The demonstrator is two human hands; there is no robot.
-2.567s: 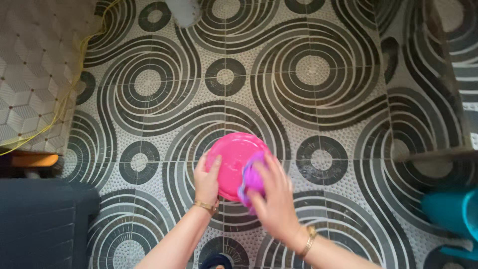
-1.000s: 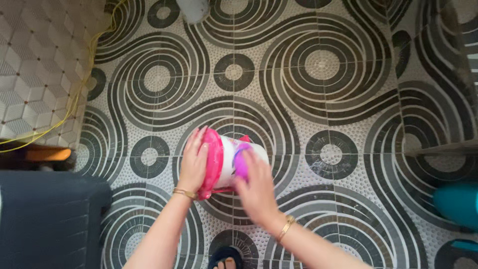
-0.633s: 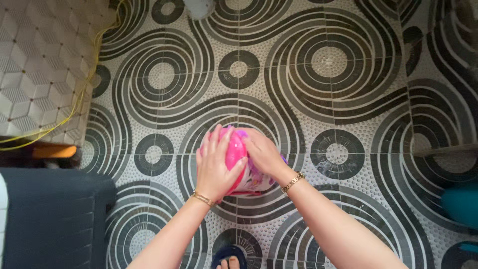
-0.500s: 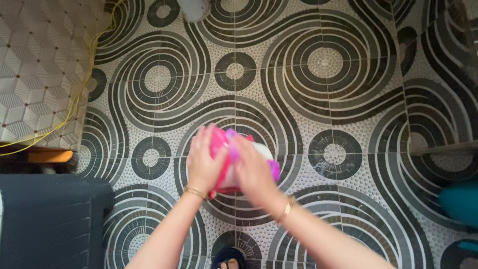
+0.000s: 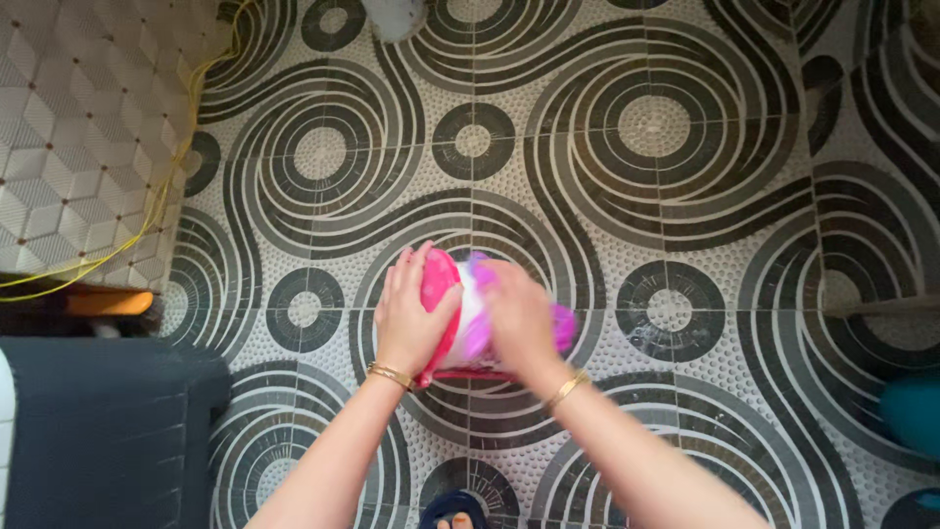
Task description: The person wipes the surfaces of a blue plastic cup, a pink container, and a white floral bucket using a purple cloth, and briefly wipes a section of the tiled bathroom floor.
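I hold a small white plastic bucket (image 5: pixel 472 312) with a pink rim and pink lid, tipped on its side above the patterned floor. My left hand (image 5: pixel 409 315) grips its pink lidded end (image 5: pixel 437 279), fingers spread over it. My right hand (image 5: pixel 521 318) presses a purple cloth (image 5: pixel 562 326) against the bucket's side and is blurred by motion. Both wrists wear gold bracelets. The bucket's far side is hidden behind my hands.
The floor (image 5: pixel 627 147) is tiled with black and grey swirls. A dark plastic bin (image 5: pixel 98 431) stands at the lower left, below a pale tiled wall with a yellow cord (image 5: pixel 147 211). A teal container (image 5: pixel 911 416) sits at the right edge. A foot in a dark sandal (image 5: pixel 455 511) shows at the bottom.
The bucket has been turned from lid facing me to lying on its side. My right hand with the cloth has slid back and forth over its side; my left hand kept hold of the lid end.
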